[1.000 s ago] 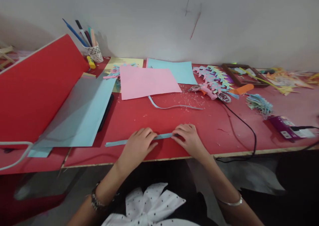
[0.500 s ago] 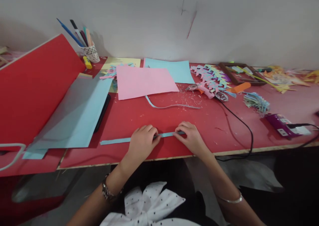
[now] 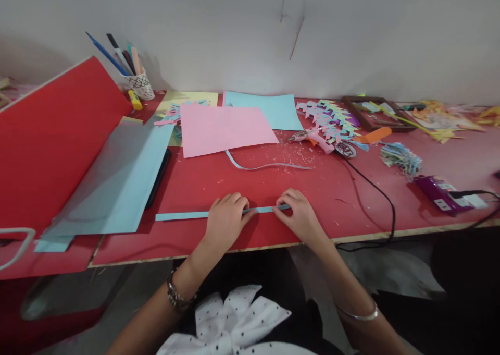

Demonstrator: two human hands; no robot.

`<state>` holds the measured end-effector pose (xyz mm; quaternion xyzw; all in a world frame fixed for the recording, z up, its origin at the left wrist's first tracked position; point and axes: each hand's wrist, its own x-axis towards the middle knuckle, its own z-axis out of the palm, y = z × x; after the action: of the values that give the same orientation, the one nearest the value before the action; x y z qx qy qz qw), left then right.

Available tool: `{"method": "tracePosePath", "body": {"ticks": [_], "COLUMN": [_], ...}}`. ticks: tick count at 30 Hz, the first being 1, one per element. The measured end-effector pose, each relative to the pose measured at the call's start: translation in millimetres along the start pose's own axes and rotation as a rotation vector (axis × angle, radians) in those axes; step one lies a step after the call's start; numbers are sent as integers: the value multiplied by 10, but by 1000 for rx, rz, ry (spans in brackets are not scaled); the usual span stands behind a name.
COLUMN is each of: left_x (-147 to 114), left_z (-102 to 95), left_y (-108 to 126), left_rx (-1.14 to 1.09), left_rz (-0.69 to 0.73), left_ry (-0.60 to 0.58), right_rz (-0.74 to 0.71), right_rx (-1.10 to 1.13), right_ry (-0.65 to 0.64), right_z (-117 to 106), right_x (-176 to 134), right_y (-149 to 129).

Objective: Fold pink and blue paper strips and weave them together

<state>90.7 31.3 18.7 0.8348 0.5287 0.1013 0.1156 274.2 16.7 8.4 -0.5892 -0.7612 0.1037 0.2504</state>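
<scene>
Head view: left hand [image 3: 226, 218], right hand [image 3: 299, 215] apart, both pinching blue strip [image 3: 183, 216]; uneven pull could crease or tear it.

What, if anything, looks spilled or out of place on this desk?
Tiny pale scraps lie scattered across the red tabletop near the pink glue gun, which looks untidy, like loose litter; they are too small to identify.

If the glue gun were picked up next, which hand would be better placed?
Probably the right hand: the glue gun lies beyond it and slightly to its right, closer than to the left hand. Both hands pinch the blue strip, so the right would first have to let go.
</scene>
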Motion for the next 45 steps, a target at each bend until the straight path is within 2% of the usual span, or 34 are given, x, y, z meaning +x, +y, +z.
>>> {"method": "tracePosePath", "body": {"ticks": [4,14,16,19,21,23,27,40,45], "left_x": [-12,-7,-4,-2,-4,-8,-29,-354,-447], "left_z": [-7,-11,-17,-32,-34,-25,0,-110,-148], "left_y": [-5,-7,-6,2,7,10,-13,-426,-609], "left_rx": [-11,-23,-20,-14,-6,10,47,50,53], "left_rz": [-10,-24,-22,-20,-22,-20,0,-116,-195], "left_ry": [-2,-20,-28,-41,-39,-27,12,125,124], "right_rz": [38,129,140,138,107,67,128,150,138], "right_rx": [-66,-117,-194,-321,-313,-268,-251,-252,-269], "right_ry": [60,40,57,164,189,110,14,20,40], "right_z": [-36,-146,-144,-81,4,100,212,219,222], "right_x": [-51,-135,-141,-128,-98,-57,13,14,19], "right_y": [60,158,97,-97,-258,-393,-495,-473,-481]}}
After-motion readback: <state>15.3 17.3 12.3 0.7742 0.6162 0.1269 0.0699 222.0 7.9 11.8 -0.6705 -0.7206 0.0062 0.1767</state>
